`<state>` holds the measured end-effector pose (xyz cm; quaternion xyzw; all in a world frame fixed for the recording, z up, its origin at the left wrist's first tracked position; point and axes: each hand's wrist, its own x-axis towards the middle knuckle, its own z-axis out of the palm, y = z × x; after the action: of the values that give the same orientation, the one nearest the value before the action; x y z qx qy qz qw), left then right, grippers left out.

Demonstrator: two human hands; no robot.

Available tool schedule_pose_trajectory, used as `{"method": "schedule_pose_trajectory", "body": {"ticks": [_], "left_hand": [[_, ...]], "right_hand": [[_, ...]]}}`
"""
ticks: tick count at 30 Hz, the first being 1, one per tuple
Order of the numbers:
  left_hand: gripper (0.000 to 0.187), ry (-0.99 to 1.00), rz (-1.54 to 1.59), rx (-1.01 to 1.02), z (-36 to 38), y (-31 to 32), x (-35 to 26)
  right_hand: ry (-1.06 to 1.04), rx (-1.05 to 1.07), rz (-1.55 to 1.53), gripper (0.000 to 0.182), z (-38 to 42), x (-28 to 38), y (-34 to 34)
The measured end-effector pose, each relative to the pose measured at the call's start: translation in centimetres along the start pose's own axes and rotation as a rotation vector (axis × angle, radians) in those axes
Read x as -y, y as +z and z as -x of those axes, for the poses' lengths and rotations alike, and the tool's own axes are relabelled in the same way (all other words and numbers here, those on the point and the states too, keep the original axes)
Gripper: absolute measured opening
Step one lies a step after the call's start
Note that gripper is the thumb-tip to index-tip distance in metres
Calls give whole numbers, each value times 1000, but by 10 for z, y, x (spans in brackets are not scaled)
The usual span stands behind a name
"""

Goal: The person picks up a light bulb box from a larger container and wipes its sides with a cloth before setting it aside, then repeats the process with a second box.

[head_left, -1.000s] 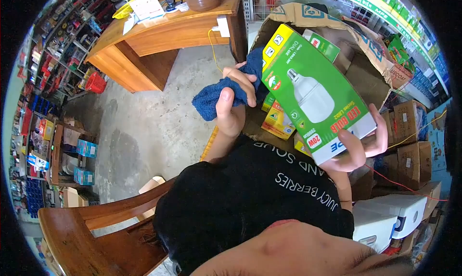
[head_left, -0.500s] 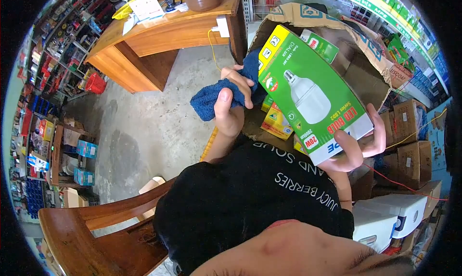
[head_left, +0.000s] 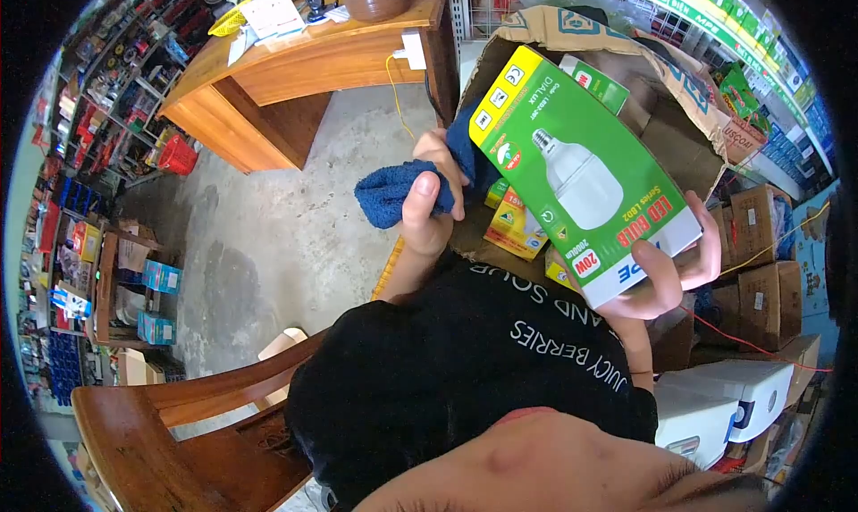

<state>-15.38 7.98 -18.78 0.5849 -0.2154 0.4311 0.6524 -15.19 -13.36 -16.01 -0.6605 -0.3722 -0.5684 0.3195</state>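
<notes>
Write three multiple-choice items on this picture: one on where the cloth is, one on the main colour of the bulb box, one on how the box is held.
1. Where is the blue cloth?
A. On the wooden desk
B. In the left hand, against the box's left edge
C. Draped on the chair

2. What is the main colour of the LED bulb box?
A. Green
B. Red
C. Black

3. How is the box held?
A. Lying flat on the floor
B. Closed inside the carton
C. Raised in the air, gripped at its lower end by the right hand

Answers:
1 B, the left hand is bunched around the cloth and presses it to the box's edge.
2 A, its printed face is green, with a yellow corner and a white end.
3 C, the right hand wraps its lower end, in front of the open cardboard carton.
</notes>
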Motion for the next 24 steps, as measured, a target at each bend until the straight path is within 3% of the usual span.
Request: {"method": "schedule_pose_trajectory", "body": {"ticks": [11,13,17,19,20,21,22,24], "left_hand": [[48,-111,442,-54,-20,-3,-12],[43,-230,677,-326,-40,2,-21],[37,-329,748,-223,-81,13,-30],[36,-220,591,-110,-98,31,-41],[42,-161,579,42,-110,28,-39],[42,-161,581,46,-117,32,-39],[36,-128,876,154,-124,35,-39],[30,-130,1110,104,-130,53,-68]], "right_hand": [[-18,3,50,58,2,-5,-1],[-32,10,69,58,1,-6,2],[3,-32,35,61,-6,1,3],[14,-15,87,62,-10,3,2],[55,-53,56,62,-13,5,3],[72,-74,42,60,-13,4,3],[90,-95,28,59,-13,4,4],[114,-97,17,57,-14,6,3]]}}
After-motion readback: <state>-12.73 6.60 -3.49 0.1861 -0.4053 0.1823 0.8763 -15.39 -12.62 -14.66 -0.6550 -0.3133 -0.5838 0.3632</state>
